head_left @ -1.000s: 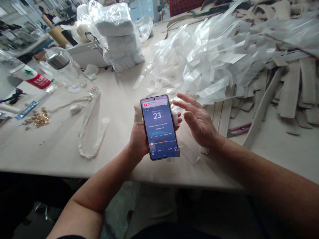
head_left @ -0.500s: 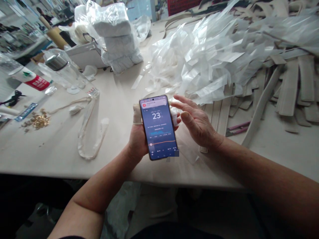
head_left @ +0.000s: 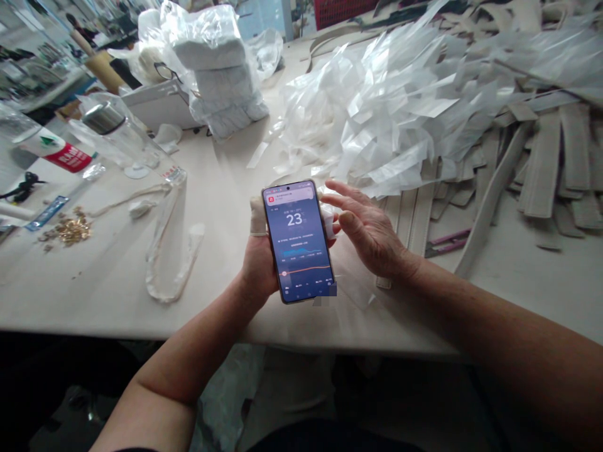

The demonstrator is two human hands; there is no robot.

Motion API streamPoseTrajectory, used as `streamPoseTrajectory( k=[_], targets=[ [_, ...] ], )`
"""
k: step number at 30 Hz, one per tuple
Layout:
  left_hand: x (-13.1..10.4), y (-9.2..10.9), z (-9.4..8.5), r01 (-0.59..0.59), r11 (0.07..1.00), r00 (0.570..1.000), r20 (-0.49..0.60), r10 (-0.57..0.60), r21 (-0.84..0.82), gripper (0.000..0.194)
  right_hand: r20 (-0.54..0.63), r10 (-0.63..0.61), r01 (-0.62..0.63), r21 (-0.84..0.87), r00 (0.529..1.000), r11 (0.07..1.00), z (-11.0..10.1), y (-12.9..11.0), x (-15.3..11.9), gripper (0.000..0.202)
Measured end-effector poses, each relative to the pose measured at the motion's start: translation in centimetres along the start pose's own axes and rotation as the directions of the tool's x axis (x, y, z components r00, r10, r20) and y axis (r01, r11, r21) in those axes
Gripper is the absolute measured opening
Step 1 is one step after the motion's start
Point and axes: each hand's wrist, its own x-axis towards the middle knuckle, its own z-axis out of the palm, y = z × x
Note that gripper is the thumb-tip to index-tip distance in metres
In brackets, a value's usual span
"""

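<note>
From my remote station, clock centred on the flat, rectangular smartphone with a lit blue screen [head_left: 301, 251], I record it face up, held above the near edge of the pale beige table [head_left: 113, 289]. The bare left hand [head_left: 260, 260] is closed about its long sides, the thumb in a beige cloth cover [head_left: 257, 216] at ten o'clock. The bare right hand [head_left: 372, 235], at three o'clock, is spread and grips nothing; I cannot tell whether its fingertips touch the edge. A heap of crumpled, translucent white plastic film [head_left: 391, 119] lies at one o'clock. I judge the smartphone light, stiff and smooth, liable to slip, its face fragile; the long edges offer the soundest hold.
</note>
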Motion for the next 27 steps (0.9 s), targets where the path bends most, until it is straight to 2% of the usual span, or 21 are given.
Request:
streamPoseTrajectory(
  k=[7,27],
  targets=[
    [-0.14,0.02,0.27,-0.003,0.999,1.0,-0.029,0.004,0.042,0.095,0.01,-0.001,0.001,0.002,1.0,1.0,-0.08,-0.05,-0.03,0.071],
    [-0.13,0.02,-0.08,-0.012,0.999,1.0,-0.02,0.013,0.052,0.095,0.009,0.003,-0.003,-0.001,1.0,1.0,0.06,0.06,-0.07,0.07]
  ],
)
